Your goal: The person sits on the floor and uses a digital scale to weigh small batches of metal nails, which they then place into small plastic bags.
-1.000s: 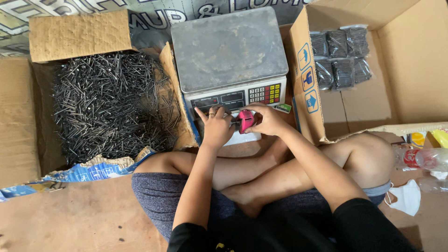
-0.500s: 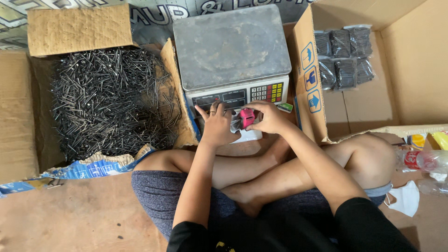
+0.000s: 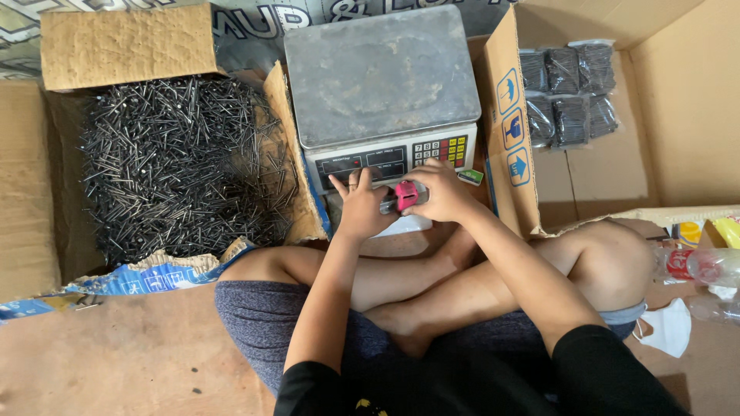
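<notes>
Two hands meet just in front of the one scale [image 3: 381,92]. The right hand [image 3: 441,194] grips a small pink stapler [image 3: 406,195]; the left hand [image 3: 361,205] pinches a clear bag [image 3: 388,206] at it. Six packed bags [image 3: 566,92] lie right of the scale. The stapler has barely shifted since earlier.

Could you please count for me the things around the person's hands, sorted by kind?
Cardboard boxes: 2, one with loose nails, one with packets
Weighing scale: 1
Pink tool, gripped by the right hand beside the left hand: 1
Black nail packets: 6
Plastic bottle: 1
White face mask: 1
Total: 12
</notes>
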